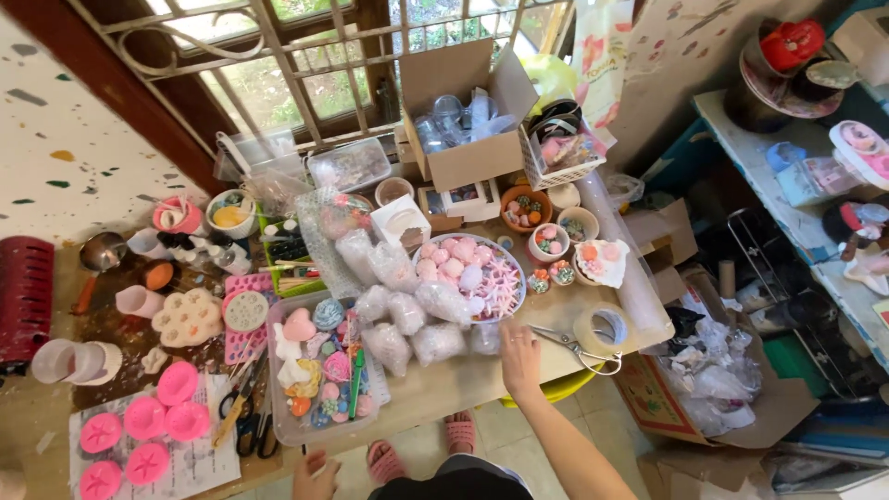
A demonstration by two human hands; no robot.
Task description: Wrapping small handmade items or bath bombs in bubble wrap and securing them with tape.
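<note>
My right hand (pixel 519 356) rests flat on the wooden table (pixel 463 381), fingers apart, holding nothing. It lies just below a round plate (pixel 460 243) of pink and white shaped pieces and beside several bubble-wrapped bundles (pixel 414 319). Metal scissors (pixel 582 349) and a roll of clear tape (pixel 601 329) sit just right of it. My left hand (pixel 316 477) shows at the bottom edge near the table's front, below a clear tray (pixel 278 407) of colourful small pieces; its fingers are partly cut off by the frame.
Pink silicone moulds (pixel 139 431) and black scissors (pixel 248 417) lie at front left. An open cardboard box (pixel 463 111) with clear containers stands at the back, by a barred window. A white basket (pixel 560 153), small bowls, cups, shelves at right and boxes on the floor crowd around.
</note>
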